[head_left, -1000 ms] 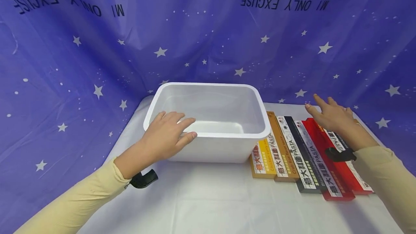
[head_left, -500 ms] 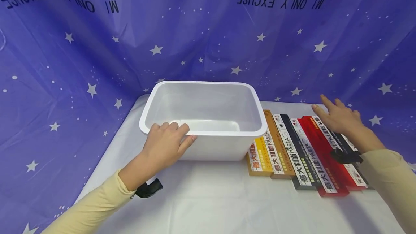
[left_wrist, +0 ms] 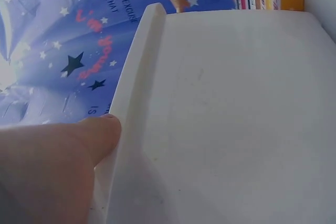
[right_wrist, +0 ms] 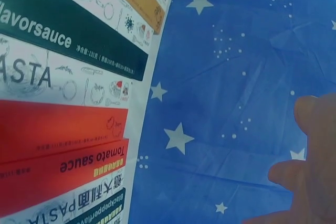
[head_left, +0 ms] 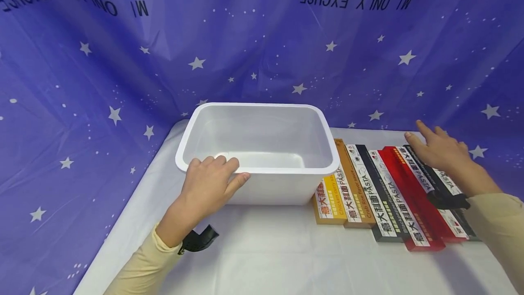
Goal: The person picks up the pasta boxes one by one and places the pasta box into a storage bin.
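Note:
My left hand (head_left: 204, 188) grips the near rim of a white plastic bin (head_left: 290, 170), fingers hooked over the inside and thumb along the outer edge. In the left wrist view, the thumb (left_wrist: 107, 129) presses the rim of the bin's outer wall (left_wrist: 236, 114). Over the far end of a row of pasta boxes, my right hand (head_left: 444, 151) hovers with fingers spread, holding nothing. Closest to it are a red box (head_left: 434, 204) and black-and-white ones. The right wrist view has a red tomato sauce box (right_wrist: 79, 166) left of that hand (right_wrist: 315, 166).
Brown (head_left: 361, 195), yellow (head_left: 336, 201) and black (head_left: 390, 211) pasta boxes lie side by side, close to the bin's right side, which partly hides the leftmost. A white cloth (head_left: 262, 249) covers the table. Behind hangs a blue-purple starry curtain (head_left: 254, 44).
My left hand has come down onto the bin's near rim and its fingers have curled over it. My right hand has drifted rightward above the boxes, still holding nothing.

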`<state>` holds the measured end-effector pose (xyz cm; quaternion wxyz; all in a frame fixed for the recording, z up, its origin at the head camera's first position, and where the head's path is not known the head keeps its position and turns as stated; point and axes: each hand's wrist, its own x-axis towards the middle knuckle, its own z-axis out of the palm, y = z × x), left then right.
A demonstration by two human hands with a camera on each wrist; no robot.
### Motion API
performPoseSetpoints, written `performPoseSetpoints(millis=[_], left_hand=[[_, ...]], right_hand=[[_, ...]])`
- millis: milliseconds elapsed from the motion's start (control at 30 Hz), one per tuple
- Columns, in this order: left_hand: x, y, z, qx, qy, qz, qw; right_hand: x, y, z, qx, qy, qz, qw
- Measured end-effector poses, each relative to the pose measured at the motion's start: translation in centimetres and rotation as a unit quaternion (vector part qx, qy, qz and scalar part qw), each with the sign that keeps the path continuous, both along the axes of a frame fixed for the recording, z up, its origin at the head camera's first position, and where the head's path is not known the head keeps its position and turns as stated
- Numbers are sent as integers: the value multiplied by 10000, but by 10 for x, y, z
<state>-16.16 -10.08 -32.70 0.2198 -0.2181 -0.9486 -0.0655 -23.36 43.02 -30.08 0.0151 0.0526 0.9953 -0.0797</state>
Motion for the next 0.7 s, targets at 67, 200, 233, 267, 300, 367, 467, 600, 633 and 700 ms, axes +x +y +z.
performPoseSetpoints(millis=[67,200,233,267,300,367,467,600,633,700], left_hand=[[1,0,-1,29,68,3,10000],[2,-1,-1,59,154,43,9999],[3,-1,-1,70,166,52,9998],[3,-2,-1,83,194,53,9998],[3,-2,-1,97,221,53,9997],[3,-3,-1,139,280,26,9995],[2,-3,-2,182,345,1,9992],[2,-4,-2,185,395,15,9990],[2,-4,-3,182,403,25,9990],[3,-4,-3,173,412,50,9990]], right_hand=[[1,2,2,1,-18,9,10000],[1,7,7,6,-116,85,9999],[1,8,8,17,-133,99,9999],[1,9,9,26,-148,126,9998],[1,11,9,23,-155,148,9998],[2,16,10,28,-156,188,9997],[6,25,8,73,-141,168,9997],[14,42,-2,205,-70,68,9997],[16,47,-6,221,-42,37,9997],[21,59,-14,254,-14,-2,9997]])
